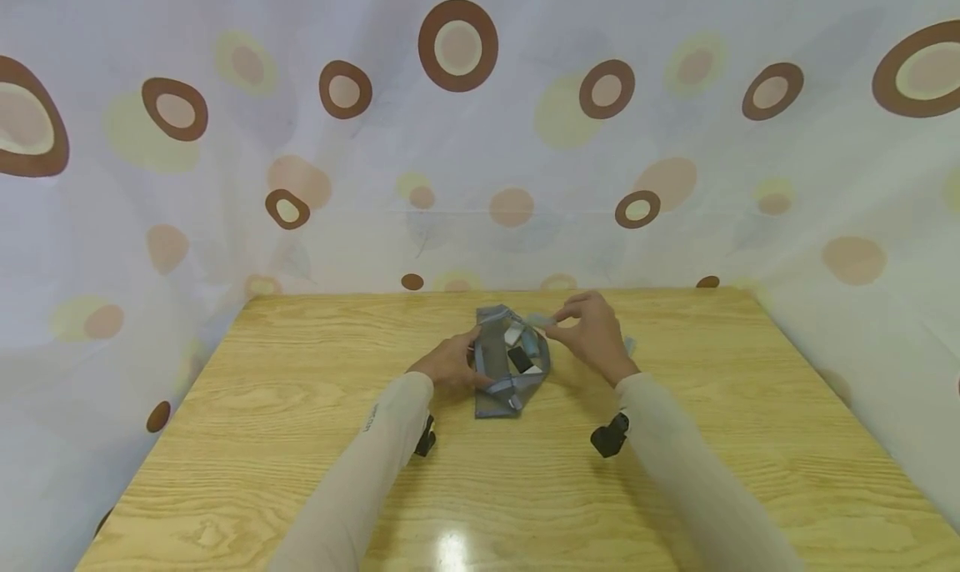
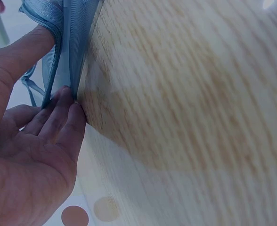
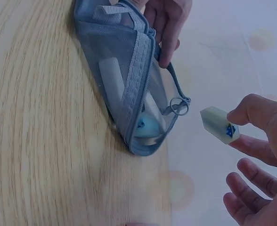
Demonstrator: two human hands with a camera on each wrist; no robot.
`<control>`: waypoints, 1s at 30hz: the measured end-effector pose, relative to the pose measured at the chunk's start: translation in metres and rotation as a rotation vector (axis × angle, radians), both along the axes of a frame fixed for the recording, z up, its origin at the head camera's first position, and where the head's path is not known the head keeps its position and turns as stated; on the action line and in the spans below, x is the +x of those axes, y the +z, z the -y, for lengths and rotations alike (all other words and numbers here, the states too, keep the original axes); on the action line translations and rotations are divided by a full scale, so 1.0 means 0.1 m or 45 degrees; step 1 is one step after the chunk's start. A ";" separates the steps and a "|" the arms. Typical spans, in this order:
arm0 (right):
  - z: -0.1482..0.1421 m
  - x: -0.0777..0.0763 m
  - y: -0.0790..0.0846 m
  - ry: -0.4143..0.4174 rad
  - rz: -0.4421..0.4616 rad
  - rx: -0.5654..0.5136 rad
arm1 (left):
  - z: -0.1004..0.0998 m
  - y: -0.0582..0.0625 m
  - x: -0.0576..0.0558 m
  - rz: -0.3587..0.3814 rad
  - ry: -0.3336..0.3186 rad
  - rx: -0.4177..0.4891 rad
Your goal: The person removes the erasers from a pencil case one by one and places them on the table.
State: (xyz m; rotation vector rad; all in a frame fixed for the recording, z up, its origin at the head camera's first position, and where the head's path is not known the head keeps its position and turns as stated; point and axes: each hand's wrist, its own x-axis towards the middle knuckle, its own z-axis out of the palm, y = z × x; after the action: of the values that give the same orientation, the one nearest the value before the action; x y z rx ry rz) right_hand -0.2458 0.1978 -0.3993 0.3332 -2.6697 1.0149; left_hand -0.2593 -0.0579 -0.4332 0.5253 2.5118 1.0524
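Note:
A grey-blue mesh zip pouch [image 1: 492, 355] lies on the table with its zip undone. Inside it are a black block [image 1: 520, 358], a white block [image 1: 513, 333] and a pale blue one [image 3: 148, 126]. My left hand [image 1: 447, 361] grips the pouch's near-left side, thumb at the opening and fingers along the outer mesh, seen closely in the left wrist view. Between thumb and forefinger, my right hand [image 1: 592, 334] pinches a small pale green eraser-like block [image 3: 219, 124] with a blue print. That block is just right of the pouch mouth, apart from the zip ring [image 3: 179, 106].
A small light blue piece [image 1: 629, 346] lies on the wooden table [image 1: 315, 472] behind my right wrist. A dotted white curtain [image 1: 517, 138] hangs along the back and both sides. Black wrist cameras [image 1: 609, 436] sit under the sleeves.

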 end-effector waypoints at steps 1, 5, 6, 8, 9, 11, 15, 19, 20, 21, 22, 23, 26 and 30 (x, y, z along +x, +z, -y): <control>-0.02 0.01 0.01 -0.001 0.001 0.002 | 0.00 0.00 0.00 0.000 -0.002 -0.001; -0.12 0.03 0.03 -0.012 0.015 0.015 | -0.01 0.00 0.00 -0.002 -0.010 0.009; -0.14 0.03 0.03 -0.012 0.019 0.018 | -0.01 0.00 -0.01 -0.002 -0.011 0.006; -0.19 0.04 0.02 -0.002 0.020 0.016 | -0.01 0.00 -0.01 0.004 -0.012 0.015; -0.21 0.05 0.01 0.006 0.016 0.016 | -0.01 -0.01 -0.01 0.005 -0.013 0.016; -0.26 0.06 -0.01 0.020 0.008 0.014 | 0.00 -0.01 -0.01 0.012 -0.013 0.015; -0.33 0.09 -0.03 0.027 0.015 0.013 | 0.01 -0.01 -0.01 0.012 -0.015 0.011; -0.40 0.15 -0.03 0.030 0.075 -0.012 | 0.00 -0.01 -0.01 0.009 -0.022 0.015; -0.41 0.17 -0.04 0.033 0.087 -0.012 | 0.00 -0.01 -0.01 0.008 -0.025 0.018; -0.43 0.18 -0.04 0.034 0.099 -0.012 | 0.00 -0.02 -0.02 0.007 -0.027 0.022; -0.44 0.19 -0.04 0.036 0.115 -0.019 | 0.00 -0.02 -0.02 0.005 -0.031 0.022; -0.46 0.20 -0.05 0.036 0.130 -0.017 | 0.00 -0.02 -0.02 0.004 -0.034 0.023; -0.50 0.22 -0.07 0.035 0.156 0.010 | 0.00 -0.02 -0.03 0.001 -0.035 0.025; -0.55 0.22 -0.10 0.043 0.192 0.046 | 0.00 -0.04 -0.04 0.010 -0.024 0.031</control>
State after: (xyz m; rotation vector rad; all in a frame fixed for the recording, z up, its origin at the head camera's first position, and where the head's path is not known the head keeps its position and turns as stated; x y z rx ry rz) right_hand -0.2234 0.2524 -0.4096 0.3219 -2.8292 1.0416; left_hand -0.2633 -0.0581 -0.4373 0.5499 2.4855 1.0773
